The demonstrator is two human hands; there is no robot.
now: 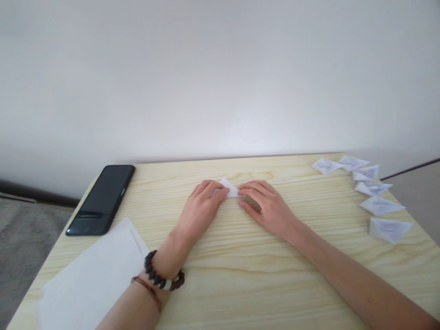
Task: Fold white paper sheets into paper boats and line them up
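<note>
A small folded piece of white paper (231,189) lies on the wooden table between my two hands, a triangular point of it facing away from me. My left hand (205,201) pinches its left end between thumb and fingers; a dark beaded bracelet and a thin cord circle that wrist. At the paper's right end, the fingertips of my right hand (266,204) press on the edge, with the thumb held a little apart below. Both ends of the paper are partly covered by my fingers.
Several folded paper boats (382,206) stand in a curved row along the table's right side. A black phone (101,199) lies at the back left, touching or close to a stack of white paper sheets (92,279). Behind the table (220,275) rises a white wall (220,82).
</note>
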